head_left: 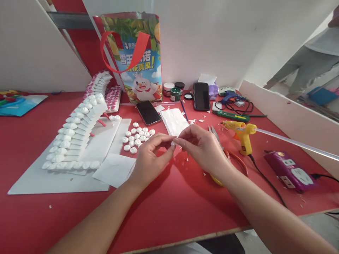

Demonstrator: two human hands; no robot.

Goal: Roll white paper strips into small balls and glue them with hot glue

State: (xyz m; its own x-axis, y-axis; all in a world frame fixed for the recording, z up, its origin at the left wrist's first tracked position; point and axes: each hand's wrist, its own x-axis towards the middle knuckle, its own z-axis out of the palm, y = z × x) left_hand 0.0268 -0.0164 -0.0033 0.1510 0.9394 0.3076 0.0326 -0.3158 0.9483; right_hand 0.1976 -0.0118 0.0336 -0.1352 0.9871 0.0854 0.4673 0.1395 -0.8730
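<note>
Head view: at the centre of the frame, the left hand (150,158) and the right hand (203,148) meet at their fingertips, both pinching a small white piece (173,143) between thumb and finger; its exact shape is mostly hidden. Just left of centre, a cluster of white rosettes (137,136) lies on the red table (169,215), its lower right edge partly covered by the left hand. Behind the hands, at upper centre, lie a folded white paper (174,120) and a black phone (148,113).

At the left of the frame, a curved white structure (82,130) edged with similar rosettes stands on a white board (31,183). A white sheet (115,169) overlaps the board near the left wrist. A printed bag (145,76) with red handles stands at upper left of centre, with small paint jars (175,94) beside it.

Right of centre, a metal-tipped cutting tool (215,133) lies partly under the right hand and forearm. Farther right are a yellow glue gun (245,137), holding a long clear stick, and a purple box (288,171) with a cord.
</note>
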